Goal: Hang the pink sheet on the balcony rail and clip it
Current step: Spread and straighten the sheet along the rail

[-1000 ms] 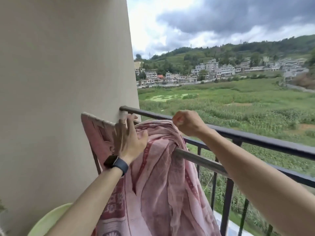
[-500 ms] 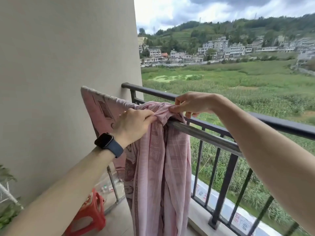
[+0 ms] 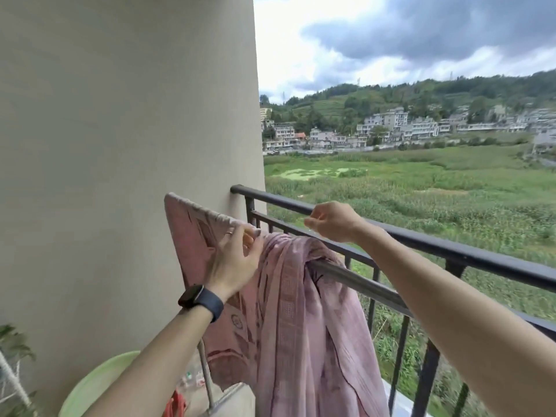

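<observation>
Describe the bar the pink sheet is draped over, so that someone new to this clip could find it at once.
Start at the beige wall and the black balcony railing meeting it. Just inside that railing and lower runs a grey metal bar, with the bunched pink sheet hanging over it. Unlike the black railing, it is pale grey and carries cloth.

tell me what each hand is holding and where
Left hand pinches the pink sheet at its bunched top by the rod. Right hand is closed above it; contents cannot be told.
</observation>
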### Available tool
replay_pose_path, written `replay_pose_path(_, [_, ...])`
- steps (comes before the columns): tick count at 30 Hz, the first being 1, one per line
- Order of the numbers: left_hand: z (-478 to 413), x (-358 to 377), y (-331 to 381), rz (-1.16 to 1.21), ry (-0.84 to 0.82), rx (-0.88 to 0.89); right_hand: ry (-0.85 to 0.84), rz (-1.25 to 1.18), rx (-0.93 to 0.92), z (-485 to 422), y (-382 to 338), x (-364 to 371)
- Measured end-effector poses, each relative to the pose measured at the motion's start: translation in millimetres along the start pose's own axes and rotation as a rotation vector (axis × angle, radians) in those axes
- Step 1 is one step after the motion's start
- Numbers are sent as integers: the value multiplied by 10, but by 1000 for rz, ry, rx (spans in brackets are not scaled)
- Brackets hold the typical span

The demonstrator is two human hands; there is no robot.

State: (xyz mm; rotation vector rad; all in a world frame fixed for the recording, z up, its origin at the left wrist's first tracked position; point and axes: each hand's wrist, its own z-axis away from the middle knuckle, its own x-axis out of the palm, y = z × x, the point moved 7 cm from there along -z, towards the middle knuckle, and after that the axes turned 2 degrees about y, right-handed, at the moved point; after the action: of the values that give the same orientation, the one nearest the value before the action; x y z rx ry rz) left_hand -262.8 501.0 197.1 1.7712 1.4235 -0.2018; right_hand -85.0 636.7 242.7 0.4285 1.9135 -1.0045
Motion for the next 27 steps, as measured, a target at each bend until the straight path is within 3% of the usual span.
replay_pose_path(2, [168,4,230,-18,31,111,-172,-199,31,117,35,26])
replay_pose_path(5, [328,117,417,-225,21,221,-392,-260,60,341,45,95])
replay_pose_path(8, [448,255,526,-405,7,285,-373,-136,104,448,140,57])
replay_pose_path(11, [436,298,568,-389,-59,243,-442,-9,157,565,198,117])
replay_pose_path(13, [362,263,536,-274,-139,216,-393,3,122,555,167,125])
replay_pose_path(15, [253,200,402,-18,-242,76,-326,40,66,516,102,111])
replay_pose_path(19, [96,269,194,848,-323,-480,-75,-33,-64,387,-127,35])
replay_pose_path(21, [-7,276,150,1114,-304,-660,34,-108,-127,302,-246,18])
replay_pose_path(23, [-184,109,120,887,-279,-508,48,-175,-106,188,-230,15])
replay_pose_path(26, [-289,-156,227,92,-299,19,-60,-231,-1,54,-97,-42])
replay_pose_path(27, [-262,-179,243,-57,-307,125,-98,-231,25,23,-70,-67])
